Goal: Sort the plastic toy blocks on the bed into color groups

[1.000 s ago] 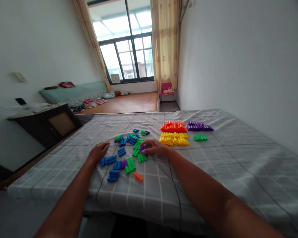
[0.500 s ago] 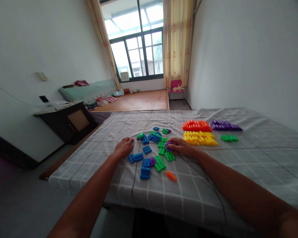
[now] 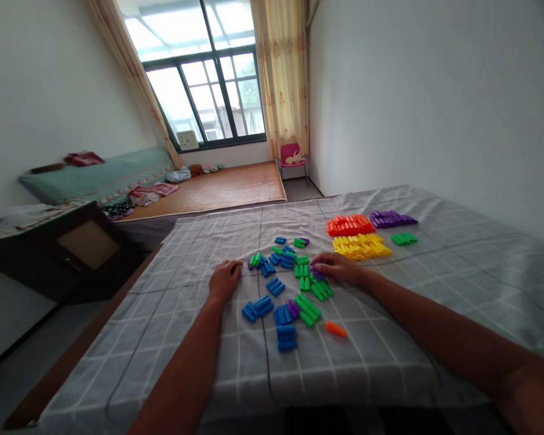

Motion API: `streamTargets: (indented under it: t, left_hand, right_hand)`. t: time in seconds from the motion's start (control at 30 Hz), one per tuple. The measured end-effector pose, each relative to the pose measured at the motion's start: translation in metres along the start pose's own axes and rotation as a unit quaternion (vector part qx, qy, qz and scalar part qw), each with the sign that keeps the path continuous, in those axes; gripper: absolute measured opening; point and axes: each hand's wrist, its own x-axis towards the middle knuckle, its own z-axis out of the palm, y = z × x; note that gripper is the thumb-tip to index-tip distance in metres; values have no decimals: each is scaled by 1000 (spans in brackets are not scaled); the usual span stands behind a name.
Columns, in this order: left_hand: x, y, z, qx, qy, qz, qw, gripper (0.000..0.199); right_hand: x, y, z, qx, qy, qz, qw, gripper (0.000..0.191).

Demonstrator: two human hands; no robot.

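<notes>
My right hand (image 3: 338, 267) has its fingers closed around a purple plastic piece (image 3: 317, 271), just over a cluster of green pieces (image 3: 301, 270). Palm down on the cloth, my left hand (image 3: 225, 278) rests to the left of the scattered pieces with nothing visible in it. Between the hands lie blue pieces (image 3: 275, 287), many joined in short rows like small tubes. Another purple piece (image 3: 292, 309) sits between a blue group (image 3: 282, 315) and a green group (image 3: 307, 310). A lone orange piece (image 3: 336, 329) lies nearer to me.
Sorted piles stand at the right: orange-red (image 3: 350, 225), yellow (image 3: 361, 246), purple (image 3: 392, 219) and a small green group (image 3: 404, 239). They lie on a grey checked cloth (image 3: 390, 326). Beyond are a bed (image 3: 236, 187), a pink chair (image 3: 291, 154) and a dark cabinet (image 3: 72, 251).
The camera view has turned to the right and tilted, so everything shifts in the picture. My right hand still grips the purple piece; my left hand stays on the cloth.
</notes>
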Motion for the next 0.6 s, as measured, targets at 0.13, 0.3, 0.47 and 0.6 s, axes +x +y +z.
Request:
streamTargets:
  t: [0.13, 0.3, 0.47, 0.6]
  left_hand:
    - [2, -2, -2, -17, -6, -4, 1000, 29]
    - [6, -6, 0, -27, -11, -13, 999, 30]
    - [8, -9, 0, -23, -13, -12, 1000, 32]
    - [10, -9, 0, 18, -16, -13, 1000, 34]
  right_hand:
    - [13, -8, 7, -153, 47, -62, 985, 41]
    - [53, -31, 26, -381, 144, -121, 905, 26]
    - [81, -41, 55, -494, 69, -72, 864, 41]
    - [74, -46, 56, -489, 73, -96, 864, 29]
